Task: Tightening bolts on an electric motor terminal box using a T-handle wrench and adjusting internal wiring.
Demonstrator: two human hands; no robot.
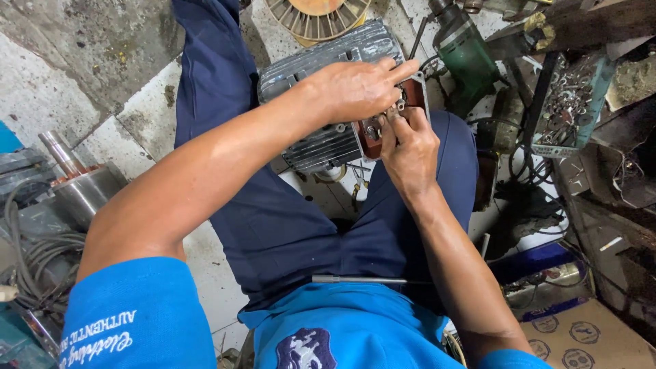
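A grey finned electric motor [321,65] lies on the floor between my knees, its red-brown terminal box [413,92] facing right. My left hand [359,85] rests over the top of the motor, fingertips reaching into the terminal box. My right hand [408,147] comes up from below, its fingers pinching small metal terminal parts [396,109] at the box. Whether either hand holds a loose part is hidden by the fingers.
A green power tool [468,51] lies right of the motor. A fan cover [318,15] sits behind it. A tray of small hardware [570,102] stands at right, a steel rotor with shaft [75,181] and cables at left, a metal rod [362,279] on my lap, a cardboard box [588,335] bottom right.
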